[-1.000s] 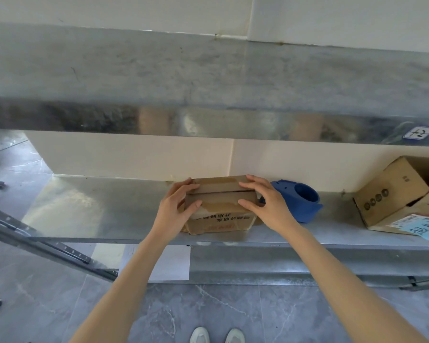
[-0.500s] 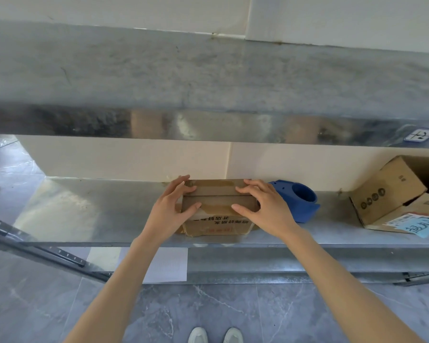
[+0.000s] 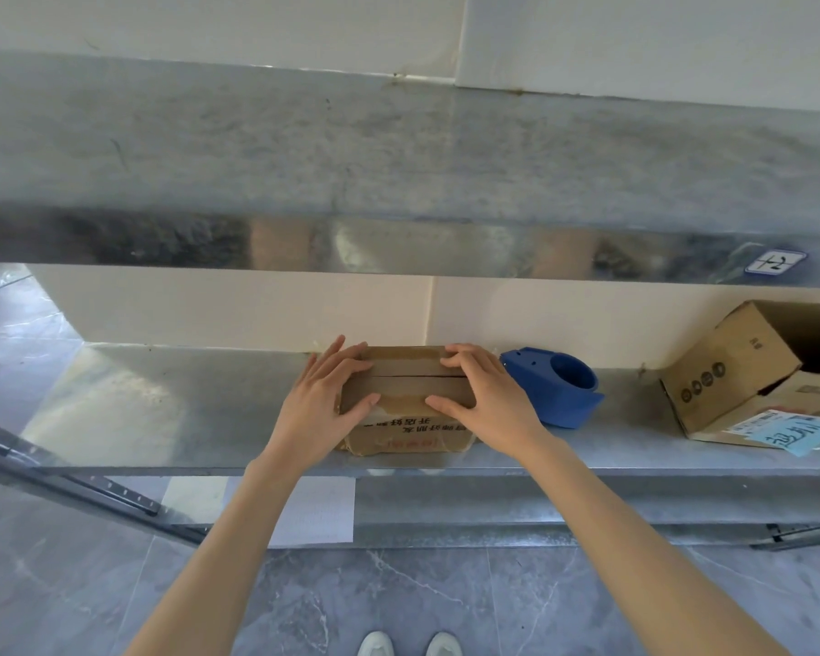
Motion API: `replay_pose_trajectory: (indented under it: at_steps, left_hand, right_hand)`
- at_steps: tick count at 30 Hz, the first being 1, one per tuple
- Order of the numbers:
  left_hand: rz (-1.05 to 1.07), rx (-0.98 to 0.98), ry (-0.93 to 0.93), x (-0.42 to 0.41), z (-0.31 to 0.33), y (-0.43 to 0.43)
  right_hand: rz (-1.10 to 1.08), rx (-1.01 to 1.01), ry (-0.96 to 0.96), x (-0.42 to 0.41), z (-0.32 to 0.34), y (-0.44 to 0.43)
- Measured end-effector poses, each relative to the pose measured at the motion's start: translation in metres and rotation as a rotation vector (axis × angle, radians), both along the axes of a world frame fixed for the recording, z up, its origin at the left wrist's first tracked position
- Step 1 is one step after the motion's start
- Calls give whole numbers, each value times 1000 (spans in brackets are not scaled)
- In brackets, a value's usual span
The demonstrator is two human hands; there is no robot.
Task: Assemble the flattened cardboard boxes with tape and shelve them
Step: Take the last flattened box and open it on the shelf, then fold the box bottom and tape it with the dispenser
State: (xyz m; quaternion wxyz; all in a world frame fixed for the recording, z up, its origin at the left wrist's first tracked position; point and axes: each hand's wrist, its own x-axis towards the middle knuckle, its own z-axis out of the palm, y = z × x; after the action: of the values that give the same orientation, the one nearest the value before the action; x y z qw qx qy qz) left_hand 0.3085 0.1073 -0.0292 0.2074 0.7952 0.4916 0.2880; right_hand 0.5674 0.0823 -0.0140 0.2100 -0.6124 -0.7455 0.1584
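Small box [image 3: 405, 395] sits on the lower metal shelf [image 3: 162, 409], near the front edge, back side close to the wall. Top flaps are closed, with a dark seam running across and brown tape over it.

- Left hand [image 3: 318, 411]: flat on the box's left end, fingers straight across the top, thumb along the near flap. It covers the left corner, so that side of the box can't be seen.
- Right hand [image 3: 491, 400]: grips the right end, fingers bent onto the far flap, thumb stretched along the near flap. It hides the right corner.
- The printing on the front face is upside down, partly under tape and the thumbs, not legible.

Blue tape dispenser [image 3: 557, 390] is just beside the right hand. Can't tell whether it touches the box, the hand blocks that gap. No roll is visible in it from this angle.

Larger box [image 3: 730, 366] sits well to the right, tilted and open, cut off by the frame edge, inside dark. A blue note [image 3: 808, 435] lies on the carton under it, its writing unclear.

Upper shelf [image 3: 398, 149] fills the top half, and its front lip shows blurred reflections of both arms. The sticker [image 3: 775, 263] on the lip is unreadable.

White sheet [image 3: 316, 513] lies below the shelf, half behind the left forearm. Shoe tips [image 3: 410, 646] are cropped at the bottom.
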Motion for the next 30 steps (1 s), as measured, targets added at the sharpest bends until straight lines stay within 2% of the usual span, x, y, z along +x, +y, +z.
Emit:
replay_pose_trajectory:
  at_steps: [4, 7, 9, 11, 13, 15, 18, 26, 30]
  left_hand:
    - [26, -30, -149, 12, -2, -7]
    - [62, -34, -213, 16, -3, -10]
    - [50, -45, -220, 14, -3, -9]
    - [43, -55, -225, 13, -1, -9]
    - [43, -65, -240, 14, -2, -8]
    - [49, -79, -260, 15, -2, -9]
    - [54, -115, -310, 15, -2, -9]
    - [49, -164, -374, 14, -3, -7]
    - [34, -163, -339, 12, 0, -6]
  right_hand:
    - [24, 33, -74, 0, 0, -1]
    - [25, 1, 60, 2, 1, -2]
    - [-107, 83, 223, 13, 2, -2]
    - [-282, 172, 230, 35, -2, -1]
    - [-367, 94, 38, 63, -8, -1]
    - [-395, -80, -166, 86, -15, -2]
    - [-345, -279, -306, 107, -20, -1]
    - [-149, -421, -215, 131, -19, 15]
    - [-118, -458, -143, 132, -18, 18]
